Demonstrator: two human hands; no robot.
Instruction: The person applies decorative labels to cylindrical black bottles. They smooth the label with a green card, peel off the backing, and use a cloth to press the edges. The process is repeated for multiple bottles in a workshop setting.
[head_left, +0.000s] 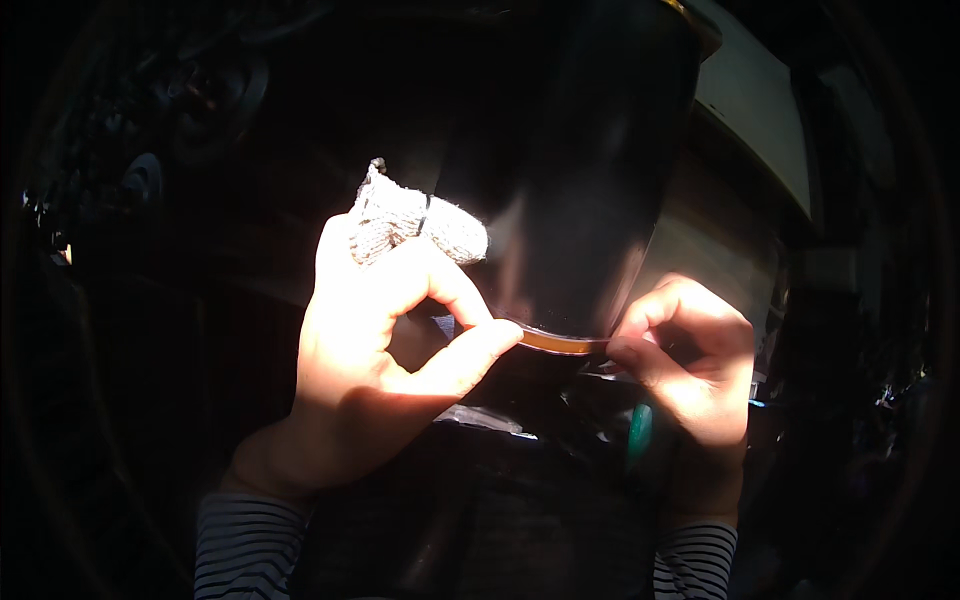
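An amber-orange strip [562, 345] with thin pale edges runs between my two hands, bowed slightly downward. My left hand [365, 340], brightly lit, pinches its left end between thumb and forefinger. At the other end, the thumb and forefinger of my right hand [690, 355] are closed on it too. White knitted fabric [430, 225] with a dark band shows at the far fingers of my left hand; whether it is worn or held I cannot tell. Just beyond the strip is the lower edge of a smooth black panel [570, 220], and the two look to be touching.
A pale, curved panel [755, 120] stands at the far right, beyond the black one. Below the strip lies a small green object [639, 430] among dark, shiny shapes. Deep shadow hides most of the surroundings, including round shapes [215, 90] at the upper left.
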